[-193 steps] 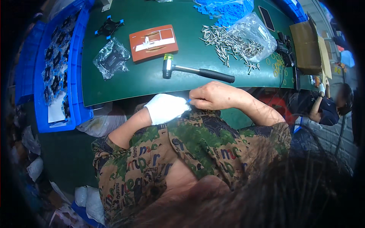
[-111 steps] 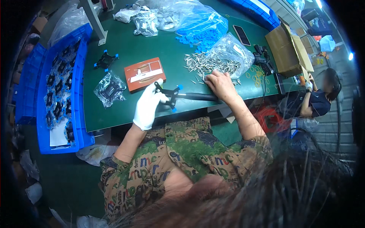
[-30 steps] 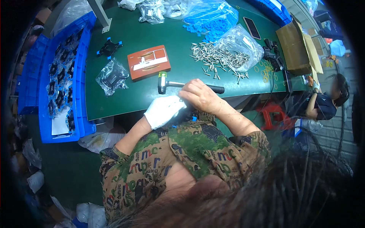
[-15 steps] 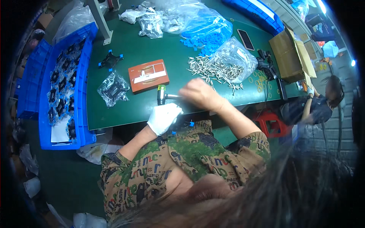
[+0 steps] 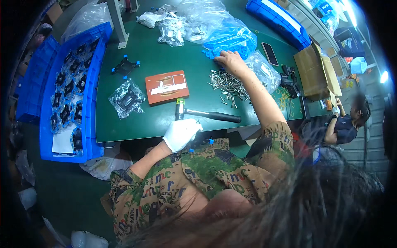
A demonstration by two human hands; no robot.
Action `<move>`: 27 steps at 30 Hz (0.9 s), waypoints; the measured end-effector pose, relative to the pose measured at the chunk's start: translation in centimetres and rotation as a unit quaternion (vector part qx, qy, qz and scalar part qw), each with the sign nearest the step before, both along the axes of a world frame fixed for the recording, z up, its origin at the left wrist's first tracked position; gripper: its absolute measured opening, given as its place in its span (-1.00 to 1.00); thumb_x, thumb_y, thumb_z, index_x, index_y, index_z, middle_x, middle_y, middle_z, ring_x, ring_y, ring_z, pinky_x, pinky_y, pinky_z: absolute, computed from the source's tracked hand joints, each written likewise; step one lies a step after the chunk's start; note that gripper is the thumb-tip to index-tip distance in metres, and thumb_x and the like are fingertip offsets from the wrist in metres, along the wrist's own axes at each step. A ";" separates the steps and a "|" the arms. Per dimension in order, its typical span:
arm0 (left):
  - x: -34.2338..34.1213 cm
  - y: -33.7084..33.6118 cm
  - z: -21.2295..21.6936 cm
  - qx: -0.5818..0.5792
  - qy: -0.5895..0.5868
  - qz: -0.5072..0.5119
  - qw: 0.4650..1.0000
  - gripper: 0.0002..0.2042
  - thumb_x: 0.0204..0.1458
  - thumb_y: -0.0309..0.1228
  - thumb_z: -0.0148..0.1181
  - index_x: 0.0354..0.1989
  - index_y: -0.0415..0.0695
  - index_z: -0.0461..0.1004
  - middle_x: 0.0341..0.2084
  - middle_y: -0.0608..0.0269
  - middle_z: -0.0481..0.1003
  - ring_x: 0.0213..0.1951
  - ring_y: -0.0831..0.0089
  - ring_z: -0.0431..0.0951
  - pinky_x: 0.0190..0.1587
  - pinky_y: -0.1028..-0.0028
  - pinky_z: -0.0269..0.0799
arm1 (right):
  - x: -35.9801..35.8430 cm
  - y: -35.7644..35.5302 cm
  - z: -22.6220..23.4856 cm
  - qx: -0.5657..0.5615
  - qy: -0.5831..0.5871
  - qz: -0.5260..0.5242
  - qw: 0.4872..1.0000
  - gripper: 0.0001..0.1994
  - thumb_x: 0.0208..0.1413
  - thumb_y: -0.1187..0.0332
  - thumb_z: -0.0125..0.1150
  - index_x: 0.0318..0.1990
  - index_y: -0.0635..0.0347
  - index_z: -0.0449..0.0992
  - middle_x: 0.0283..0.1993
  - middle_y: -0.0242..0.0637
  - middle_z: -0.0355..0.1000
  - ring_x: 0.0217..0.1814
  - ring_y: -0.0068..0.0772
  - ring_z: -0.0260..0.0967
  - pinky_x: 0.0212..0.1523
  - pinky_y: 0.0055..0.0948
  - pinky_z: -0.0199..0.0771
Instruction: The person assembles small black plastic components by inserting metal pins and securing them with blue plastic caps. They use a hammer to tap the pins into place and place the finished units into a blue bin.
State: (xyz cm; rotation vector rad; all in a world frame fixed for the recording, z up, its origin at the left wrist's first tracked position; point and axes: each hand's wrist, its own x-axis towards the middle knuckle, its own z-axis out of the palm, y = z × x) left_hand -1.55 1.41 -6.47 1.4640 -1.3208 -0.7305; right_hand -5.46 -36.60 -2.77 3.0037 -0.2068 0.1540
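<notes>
My left hand [image 5: 181, 135], in a white glove, is closed at the table's near edge. Its fingers grip a black part with blue end caps [image 5: 202, 145], which sits partly under the hand and low against my lap. My bare right hand [image 5: 232, 64] reaches across the table, fingers bent down at the edge of a heap of small blue caps [image 5: 231, 44] in a clear bag. What is between those fingertips is hidden. A hammer [image 5: 211, 115] with a yellow-green face lies beside my left hand, its black handle pointing right. Loose metal pins [image 5: 227, 87] lie below my right forearm.
An orange-brown box [image 5: 167, 97], a bagged black part [image 5: 126, 99] and an unbagged one [image 5: 125, 67] lie left. A blue crate [image 5: 93, 95] of bagged parts flanks the table. Right are a phone [image 5: 269, 53], yellow rings [image 5: 283, 99], a carton [image 5: 312, 72] and another person [image 5: 347, 128].
My right hand has moved away from the hammer handle, up and right to the blue caps. The hammer handle is now uncovered. My left hand stays at the near edge; the whole view has shifted slightly.
</notes>
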 end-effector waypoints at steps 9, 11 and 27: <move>0.4 -0.1 1.1 -0.063 -0.088 -0.012 0.994 -0.78 0.30 -0.39 0.01 -0.26 -0.18 0.59 -0.63 0.26 0.43 -0.59 0.48 0.46 -0.44 0.44 0.39 | 1.2 0.6 -0.1 0.002 -0.035 0.040 0.999 -0.78 0.26 0.27 0.09 -0.07 0.12 0.57 -0.14 -0.21 0.46 0.04 -0.10 0.44 0.03 -0.12 0.38; 0.5 0.1 1.2 -0.056 -0.100 -0.013 0.993 -0.78 0.29 -0.40 0.00 -0.25 -0.18 0.59 -0.62 0.25 0.44 -0.58 0.45 0.47 -0.43 0.41 0.40 | 0.7 3.2 0.8 0.097 -0.068 0.024 0.993 -0.77 0.28 0.26 0.07 -0.08 0.18 0.55 -0.13 -0.18 0.48 0.03 -0.07 0.45 0.02 -0.14 0.41; -0.9 0.6 1.8 0.018 -0.159 -0.041 0.986 -0.80 0.19 -0.24 0.11 -0.39 -0.03 0.57 -0.54 0.09 0.53 -0.47 0.06 0.55 -0.39 0.12 0.48 | -11.7 21.0 3.7 0.523 0.009 0.068 0.850 -0.81 0.38 0.40 0.02 0.03 0.26 0.43 -0.13 -0.19 0.46 -0.13 -0.29 0.46 -0.07 -0.34 0.47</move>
